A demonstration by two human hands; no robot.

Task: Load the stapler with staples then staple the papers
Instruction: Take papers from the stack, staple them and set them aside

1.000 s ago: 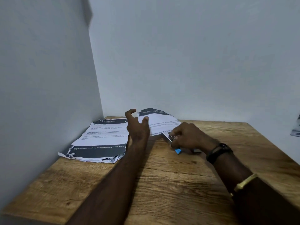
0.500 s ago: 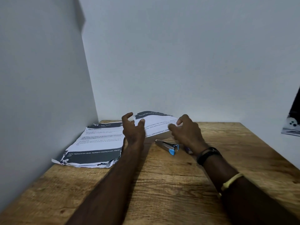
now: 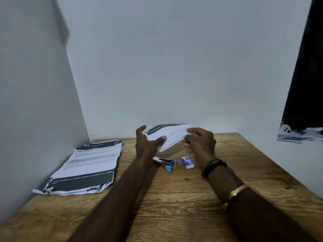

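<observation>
Pinching one end of the papers [image 3: 167, 135] with the left hand [image 3: 146, 142], thumb on the front, and the other end with the curled right hand [image 3: 199, 142], up off the table [image 3: 174, 198]. Just below on the wood, the stapler [image 3: 166, 162], with a small staple box [image 3: 187, 162] beside it. Off to the left by the wall, a pile of printed sheets [image 3: 87, 165].

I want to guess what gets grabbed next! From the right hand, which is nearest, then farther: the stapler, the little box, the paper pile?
1. Little box: just below the right hand, slightly to its left.
2. Stapler: further left, past the box.
3. Paper pile: far left, by the wall.
</observation>
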